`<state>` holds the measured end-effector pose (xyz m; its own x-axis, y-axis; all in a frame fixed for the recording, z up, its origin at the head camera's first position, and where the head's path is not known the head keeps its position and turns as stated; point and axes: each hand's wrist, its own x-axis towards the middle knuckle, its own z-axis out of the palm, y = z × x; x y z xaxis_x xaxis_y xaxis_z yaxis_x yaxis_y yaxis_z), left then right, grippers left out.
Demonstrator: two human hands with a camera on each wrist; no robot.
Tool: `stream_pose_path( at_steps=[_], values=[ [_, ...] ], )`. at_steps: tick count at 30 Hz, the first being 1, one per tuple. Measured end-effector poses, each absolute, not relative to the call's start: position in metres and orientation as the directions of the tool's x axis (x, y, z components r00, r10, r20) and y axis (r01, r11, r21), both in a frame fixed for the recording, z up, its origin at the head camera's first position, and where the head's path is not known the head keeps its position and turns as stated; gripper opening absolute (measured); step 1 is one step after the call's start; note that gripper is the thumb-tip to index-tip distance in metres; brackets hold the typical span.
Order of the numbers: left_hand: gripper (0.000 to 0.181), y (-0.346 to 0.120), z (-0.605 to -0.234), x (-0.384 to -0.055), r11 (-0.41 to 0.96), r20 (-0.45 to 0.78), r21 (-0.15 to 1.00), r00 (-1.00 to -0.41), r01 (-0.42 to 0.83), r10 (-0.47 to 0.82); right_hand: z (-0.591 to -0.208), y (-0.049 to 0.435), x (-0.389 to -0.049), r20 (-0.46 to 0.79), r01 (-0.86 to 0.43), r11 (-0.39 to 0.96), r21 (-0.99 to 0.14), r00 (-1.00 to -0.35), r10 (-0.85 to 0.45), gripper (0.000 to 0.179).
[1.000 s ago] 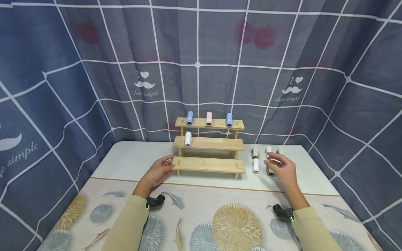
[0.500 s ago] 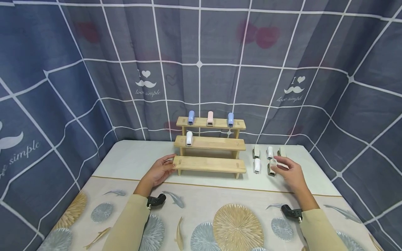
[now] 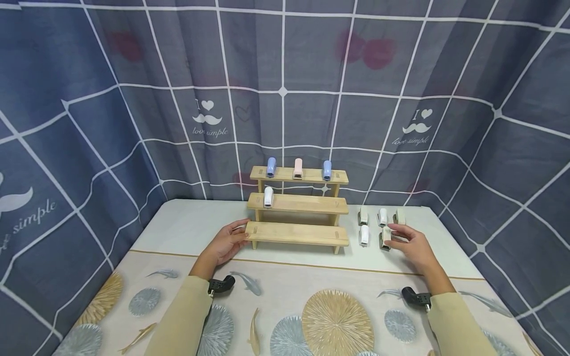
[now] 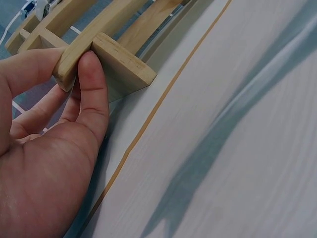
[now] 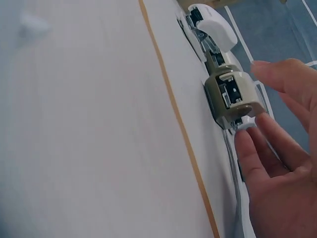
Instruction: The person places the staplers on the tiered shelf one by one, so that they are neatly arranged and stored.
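My left hand (image 3: 228, 243) pinches the left end of the lowest step of a three-tier wooden display stand (image 3: 296, 233), its thumb under the board in the left wrist view. On the right, my right hand (image 3: 410, 245) is spread round a beige mini stapler (image 3: 385, 238) standing on the table; the right wrist view shows its fingertips (image 5: 246, 140) close about that stapler (image 5: 235, 96), without a plain grip. Blue (image 3: 271, 167), pink (image 3: 298, 168) and blue (image 3: 327, 170) mini staplers stand on the top tier. A white mini stapler (image 3: 268, 197) sits at the middle tier's left end.
Near the right hand stand more mini staplers: a pale one (image 3: 362, 215), two white ones (image 3: 382, 217) (image 3: 364, 235) and a pale green one (image 3: 399, 216). A patterned cloth (image 3: 267, 277) covers the table's front. A dark grid curtain (image 3: 249, 118) hangs behind.
My right hand has moved a little to the right and down, to the beige mini stapler's right side, its fingers nearer to it. My left hand stays on the stand.
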<state>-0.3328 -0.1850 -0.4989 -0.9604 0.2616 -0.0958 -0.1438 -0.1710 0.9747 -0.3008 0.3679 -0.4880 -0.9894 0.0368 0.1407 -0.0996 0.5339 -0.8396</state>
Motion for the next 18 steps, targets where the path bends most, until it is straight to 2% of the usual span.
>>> stream_pose_path(
  at_steps=[7, 18],
  values=[
    [0.063, -0.1857, -0.4997, -0.3322, -0.153, -0.076, 0.981, -0.957, -0.123, 0.279, -0.4913, 0.3713, -0.3063, 0.049, -0.028, 0.584, -0.811, -0.999, 0.021, 0.073],
    [0.063, -0.1853, -0.4973, -0.3310, -0.162, -0.068, 0.980, -0.956, -0.118, 0.285, -0.4907, 0.3709, -0.3094, 0.015, -0.010, 0.575, -0.818, -1.000, 0.003, 0.074]
  ],
)
